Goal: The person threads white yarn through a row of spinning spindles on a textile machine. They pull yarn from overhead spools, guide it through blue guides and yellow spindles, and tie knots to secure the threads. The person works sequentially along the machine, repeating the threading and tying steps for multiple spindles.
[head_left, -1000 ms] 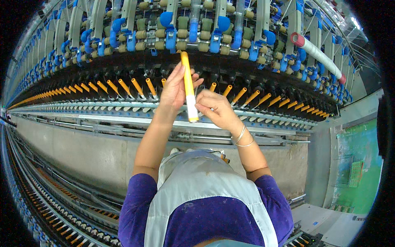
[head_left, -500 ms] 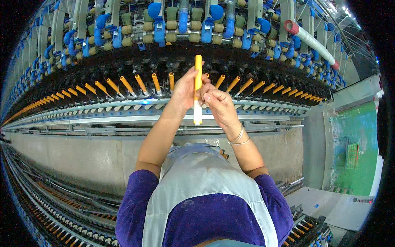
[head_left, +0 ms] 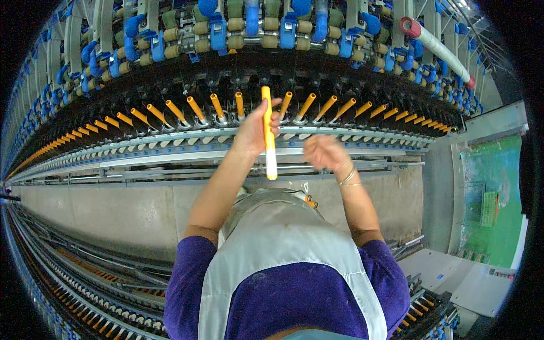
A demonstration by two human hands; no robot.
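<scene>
Upright in my left hand [head_left: 254, 133] is a yellow bobbin [head_left: 268, 127], a slim tube with a white lower end. My fingers wrap round its middle from the left. To the right of the bobbin and apart from it, my right hand [head_left: 327, 153] is blurred by motion. Its fingers look curled together; whatever they may hold is too small or smeared to see. Behind both hands runs a row of similar orange-yellow bobbins [head_left: 306, 106], standing tilted on the spinning machine.
Above the bobbins are the machine's rollers and blue fittings [head_left: 218, 35]. A white tube with red ends [head_left: 439, 54] lies across the upper right. A metal rail [head_left: 198, 156] runs before me. A second machine [head_left: 85, 283] stands at lower left; a green floor [head_left: 493, 192] shows at right.
My right hand has come away from the bobbin, moving right and slightly down. My left hand keeps hold of the bobbin, which sits a little lower. The view has shifted slightly.
</scene>
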